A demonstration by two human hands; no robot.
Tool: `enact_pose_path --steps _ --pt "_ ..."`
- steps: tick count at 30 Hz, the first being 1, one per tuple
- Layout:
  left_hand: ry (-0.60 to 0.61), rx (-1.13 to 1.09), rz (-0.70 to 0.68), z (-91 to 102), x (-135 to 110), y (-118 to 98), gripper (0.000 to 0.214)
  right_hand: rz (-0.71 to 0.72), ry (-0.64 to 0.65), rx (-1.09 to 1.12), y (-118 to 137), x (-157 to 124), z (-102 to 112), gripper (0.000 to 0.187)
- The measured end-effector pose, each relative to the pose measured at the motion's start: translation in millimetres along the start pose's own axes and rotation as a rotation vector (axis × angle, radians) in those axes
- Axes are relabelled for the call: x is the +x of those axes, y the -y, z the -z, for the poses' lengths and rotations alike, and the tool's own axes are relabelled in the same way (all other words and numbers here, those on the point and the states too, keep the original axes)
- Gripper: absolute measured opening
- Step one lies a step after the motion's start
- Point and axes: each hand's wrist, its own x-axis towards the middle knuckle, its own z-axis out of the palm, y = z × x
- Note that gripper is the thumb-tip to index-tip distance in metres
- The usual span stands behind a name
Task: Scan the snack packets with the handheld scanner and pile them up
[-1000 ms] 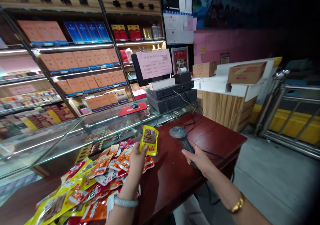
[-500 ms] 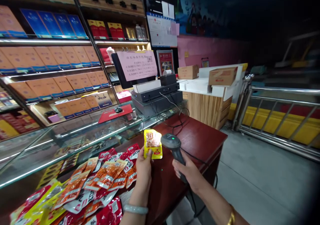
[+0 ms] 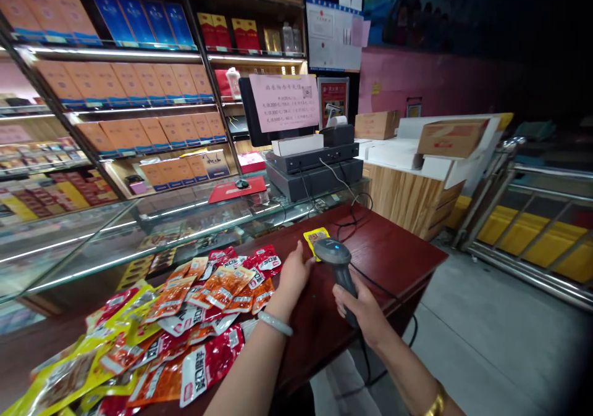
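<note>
My right hand [image 3: 359,305] is wrapped round the handle of a dark grey barcode scanner [image 3: 332,252], whose head shows a small blue light. Beyond the scanner head, a small yellow snack packet [image 3: 317,237] appears to lie on the dark red table [image 3: 384,249], partly covered by the scanner. My left hand [image 3: 296,271] is at the packet's near left edge, thumb and fingers apart; whether the fingertips still touch it is hard to see. To the left of this hand lies a heap of red, orange and yellow snack packets [image 3: 213,311].
A glass display counter [image 3: 152,218] runs behind the table, bearing a cash drawer [image 3: 315,178], a monitor with a pink sign [image 3: 283,102] and a mouse [image 3: 241,183]. Cables [image 3: 354,209] trail over the table. A metal railing [image 3: 546,218] stands at the right.
My left hand has moved forward and put the yellow packet down on the table beyond the scanner. The scanner's light has turned from green to blue. The view has shifted left.
</note>
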Motion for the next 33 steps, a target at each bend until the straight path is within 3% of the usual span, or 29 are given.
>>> enact_pose_path --steps 2,4,6,9,14,16,18,21,26,33 --pt "-0.124 0.408 -0.109 22.6 -2.0 5.3 0.069 -0.001 0.010 -0.022 -2.1 -0.7 -1.5 0.049" --pt "-0.227 0.731 -0.072 45.0 -5.3 16.2 0.067 -0.012 0.027 -0.034 -3.7 -1.1 -4.4 0.051" --pt "-0.234 0.917 0.039 60.8 -8.1 28.1 0.068 -0.033 0.054 -0.040 -5.0 -1.0 -8.6 0.055" --pt "-0.148 1.007 0.120 68.8 -10.0 40.6 0.060 -0.055 0.081 -0.047 -6.7 -0.8 -15.2 0.063" --pt "-0.054 0.904 -0.028 65.8 -8.3 44.9 0.038 -0.066 0.078 -0.065 -7.7 -1.3 -20.6 0.074" --pt "-0.044 0.822 -0.087 65.9 -7.8 45.0 0.046 -0.063 0.080 -0.067 -8.2 -1.2 -20.7 0.071" --pt "-0.086 0.742 -0.124 66.6 -7.7 45.3 0.069 -0.056 0.081 -0.059 -9.3 -1.1 -20.3 0.067" --pt "-0.141 0.556 -0.068 67.7 -7.6 45.7 0.082 -0.036 0.086 -0.038 -11.5 -1.6 -19.8 0.060" --pt "-0.072 0.221 -0.003 67.8 -6.6 43.6 0.029 0.024 0.099 -0.043 -8.9 -4.9 -24.3 0.054" --pt "-0.027 0.153 -0.003 63.1 -3.5 47.8 0.023 0.088 0.135 -0.067 4.7 -5.6 -32.7 0.037"
